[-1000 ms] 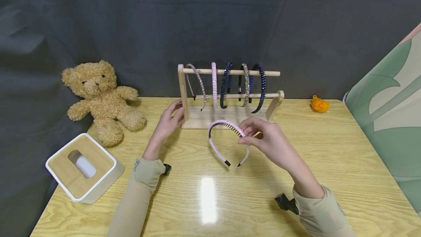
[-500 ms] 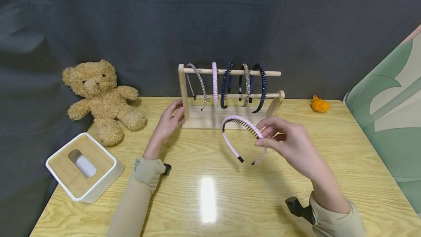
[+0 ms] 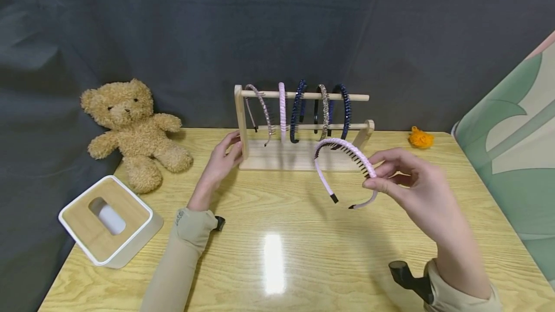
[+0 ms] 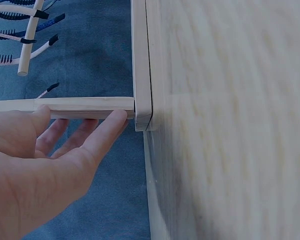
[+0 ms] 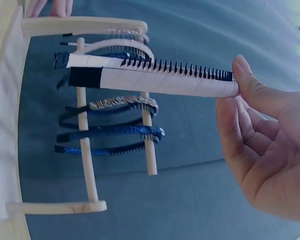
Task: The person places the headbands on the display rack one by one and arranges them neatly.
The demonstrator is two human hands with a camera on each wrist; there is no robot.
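My right hand pinches a pink wrapped headband between thumb and fingers, at one side of its arch. The band hangs in the air in front of the rack's right half, black tips downward and dark comb teeth along its inside. In the right wrist view, the pink headband appears edge-on. My left hand rests against the left post of a wooden headband rack. In the left wrist view, the fingertips touch the post with fingers fairly straight.
On the rack's bars hang a pink headband, a glittery headband, a dark blue headband and others. A teddy bear and white tissue box stand left. An orange object lies at the back right.
My right hand has carried the pink headband rightward and slightly up, away from the rack's middle. The left hand has stayed at the rack's left post.
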